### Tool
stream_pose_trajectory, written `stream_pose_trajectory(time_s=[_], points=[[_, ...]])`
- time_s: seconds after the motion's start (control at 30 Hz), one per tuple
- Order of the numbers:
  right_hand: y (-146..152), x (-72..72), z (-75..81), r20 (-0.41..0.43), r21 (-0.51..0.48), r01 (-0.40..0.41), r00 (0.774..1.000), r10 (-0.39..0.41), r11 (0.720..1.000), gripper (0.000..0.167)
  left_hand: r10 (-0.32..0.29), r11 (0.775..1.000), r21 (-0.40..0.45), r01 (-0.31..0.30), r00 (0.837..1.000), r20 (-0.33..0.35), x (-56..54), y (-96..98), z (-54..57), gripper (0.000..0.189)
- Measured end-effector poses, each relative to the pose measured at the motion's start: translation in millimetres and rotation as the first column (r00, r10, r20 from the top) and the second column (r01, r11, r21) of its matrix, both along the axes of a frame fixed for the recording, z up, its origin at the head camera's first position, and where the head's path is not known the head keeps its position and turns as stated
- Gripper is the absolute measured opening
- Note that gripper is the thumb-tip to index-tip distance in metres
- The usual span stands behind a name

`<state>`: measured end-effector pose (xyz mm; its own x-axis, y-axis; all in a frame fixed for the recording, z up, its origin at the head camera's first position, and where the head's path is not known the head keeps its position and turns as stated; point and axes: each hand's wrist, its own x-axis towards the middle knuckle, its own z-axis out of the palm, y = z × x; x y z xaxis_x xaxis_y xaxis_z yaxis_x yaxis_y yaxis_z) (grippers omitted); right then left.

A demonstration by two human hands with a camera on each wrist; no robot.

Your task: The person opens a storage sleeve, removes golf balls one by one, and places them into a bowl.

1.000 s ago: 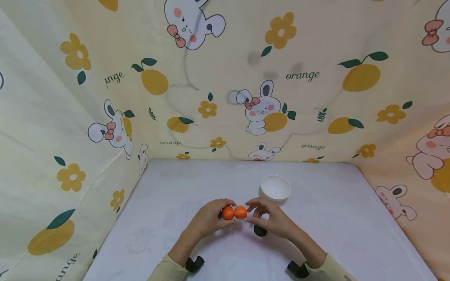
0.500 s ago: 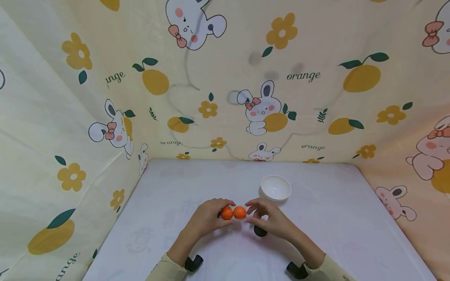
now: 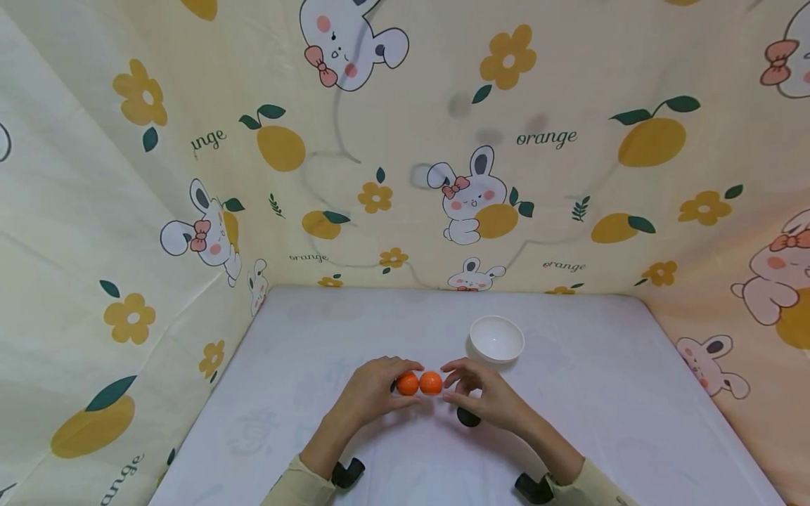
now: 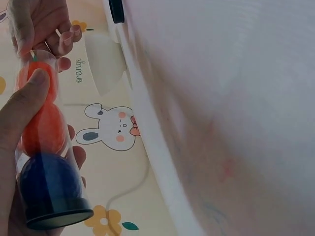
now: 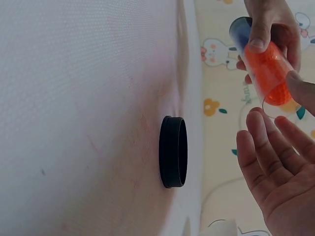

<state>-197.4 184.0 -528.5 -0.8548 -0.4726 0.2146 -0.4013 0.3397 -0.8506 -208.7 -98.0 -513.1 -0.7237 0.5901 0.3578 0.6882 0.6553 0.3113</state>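
Observation:
My left hand (image 3: pixel 373 390) grips a clear tube (image 4: pixel 66 142) around its side, thumb across the top. Two orange balls (image 4: pixel 44 130) sit in a row inside it, followed by a dark blue ball (image 4: pixel 49 182) beside the black end cap (image 4: pixel 59 215). At the tube's uncapped end, my right hand (image 3: pixel 490 395) is cupped, with thumb and fingertips right at the rim. In the right wrist view those fingers (image 5: pixel 263 142) are mostly extended and spread. A loose black cap (image 5: pixel 172 152) lies on the table below the right hand.
A white bowl (image 3: pixel 496 339) stands on the white-covered table (image 3: pixel 354 320) just beyond the right hand. Printed cloth walls (image 3: pixel 405 211) with rabbits and oranges rise at the back and both sides.
Both hands and the tube have shifted very slightly to the left in the head view; the hold and the loose cap look the same.

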Motion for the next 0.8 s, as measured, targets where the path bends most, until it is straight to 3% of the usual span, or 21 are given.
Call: stream_pose_trajectory(time_s=[0.8], points=[[-0.7, -0.5, -2.6, 0.051, 0.007, 0.004, 0.999, -0.004, 1.0, 0.047, 0.01, 1.0, -0.005, -0.01, 0.998, -0.057, -0.1, -0.5, -0.6, 0.055]])
